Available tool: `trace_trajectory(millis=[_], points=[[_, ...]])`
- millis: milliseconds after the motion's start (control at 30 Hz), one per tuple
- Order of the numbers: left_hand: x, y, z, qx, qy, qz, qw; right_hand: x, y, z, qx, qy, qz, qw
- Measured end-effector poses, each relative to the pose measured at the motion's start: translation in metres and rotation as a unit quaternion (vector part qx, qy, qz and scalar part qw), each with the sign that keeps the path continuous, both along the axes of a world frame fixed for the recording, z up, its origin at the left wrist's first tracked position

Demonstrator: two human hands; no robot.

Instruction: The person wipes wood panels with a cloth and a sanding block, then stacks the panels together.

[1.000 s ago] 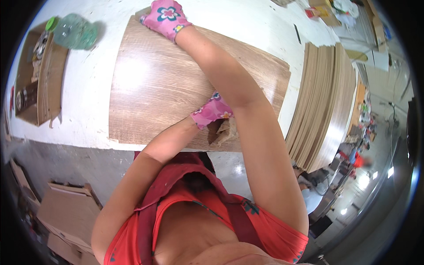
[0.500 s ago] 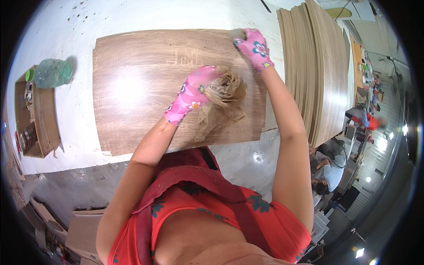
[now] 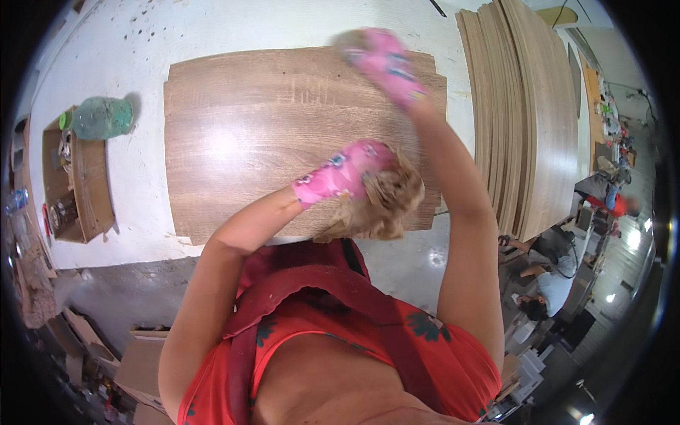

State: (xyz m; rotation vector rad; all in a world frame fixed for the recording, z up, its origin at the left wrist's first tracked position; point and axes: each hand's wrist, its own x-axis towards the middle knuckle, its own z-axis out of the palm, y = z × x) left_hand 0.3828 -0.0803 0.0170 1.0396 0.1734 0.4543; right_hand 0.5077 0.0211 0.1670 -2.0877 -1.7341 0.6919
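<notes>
A wood-grain panel with notched corners lies flat on the white tabletop. My left hand, in a pink flowered glove, is closed on a crumpled beige rag, which rests over the panel's near right part. The rag's loose end hangs at the near edge. My right hand, gloved the same way, is at the panel's far edge, right of its middle. Motion smears it. Its fingers are around a small greyish-beige thing, too blurred to name.
Several similar panels stand in a stack to the right. At the left, a greenish plastic bottle lies across the end of an open cardboard box. Other people work in the background at the right.
My left hand has drawn the rag nearer to me and to the right. The right hand has slid leftward along the panel's far edge. The view has shifted slightly.
</notes>
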Motion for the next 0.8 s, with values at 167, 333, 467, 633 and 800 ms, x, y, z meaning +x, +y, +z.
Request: trace_trajectory(millis=[167,333,467,633,800], points=[[0.015,-0.012,0.014,-0.103,0.065,-0.159,0.980,-0.123,0.078,-0.044,0.019,-0.110,0.246,0.963],[0.018,0.007,0.007,0.411,0.088,-0.168,0.892,-0.075,0.052,-0.077,0.087,-0.167,0.190,0.964],[0.027,0.027,0.036,0.528,-0.023,-0.090,0.844,0.048,0.004,-0.055,-0.062,-0.183,0.021,0.981],[0.027,0.029,0.021,0.419,-0.018,-0.149,0.895,0.198,-0.058,-0.066,0.016,-0.221,-0.252,0.942],[0.027,0.033,0.024,0.531,-0.025,-0.133,0.837,0.204,-0.064,-0.082,0.078,-0.065,-0.257,0.961]])
